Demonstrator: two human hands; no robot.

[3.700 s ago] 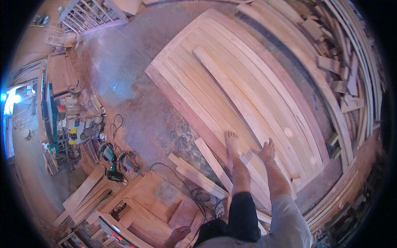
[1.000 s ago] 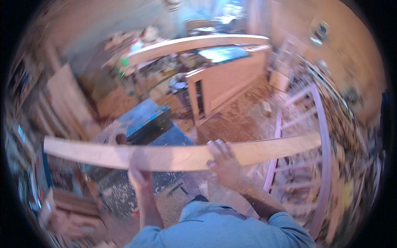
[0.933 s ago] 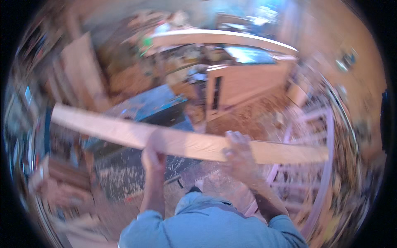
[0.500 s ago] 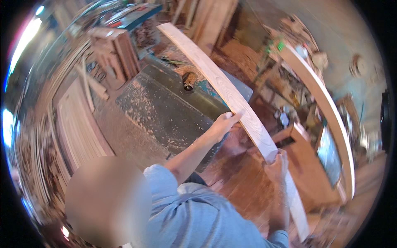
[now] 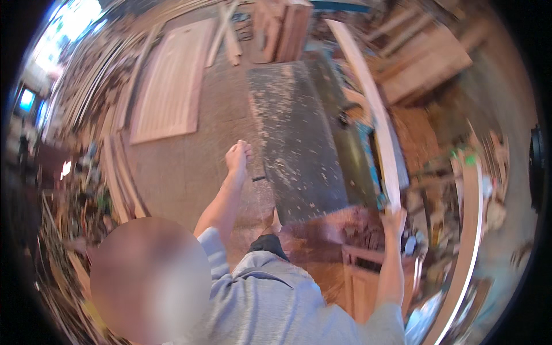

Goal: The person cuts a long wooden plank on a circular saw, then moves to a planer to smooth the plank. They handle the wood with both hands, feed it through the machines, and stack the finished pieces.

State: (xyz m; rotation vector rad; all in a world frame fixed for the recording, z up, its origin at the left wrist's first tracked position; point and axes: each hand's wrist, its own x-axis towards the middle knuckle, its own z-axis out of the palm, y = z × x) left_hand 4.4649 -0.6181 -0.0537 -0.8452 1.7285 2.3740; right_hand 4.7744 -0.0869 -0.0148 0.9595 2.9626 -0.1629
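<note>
A long, pale, slightly curved wooden board [image 5: 376,103] stretches from the far middle down to my right hand [image 5: 394,220]. That hand is closed around its near end. My left hand [image 5: 240,154] is off the board, its fingers curled in, and nothing shows in them. It hovers left of a woodworking machine's dark metal table [image 5: 299,138], which is scattered with wood chips. The board lies along the machine's right side, or just above it; I cannot tell whether they touch.
A short dark handle [image 5: 259,178] juts from the machine's left edge. Left of it a wide wooden panel [image 5: 172,86] lies on the floor near stacked strips. At right stand a second curved board [image 5: 468,230] and a wooden cabinet [image 5: 362,287]. Thick timber blocks [image 5: 282,29] are at the back.
My left hand has let go of the board and moved left, closing. The right hand has shifted to the board's near end. The view has turned, so the machine appears more upright.
</note>
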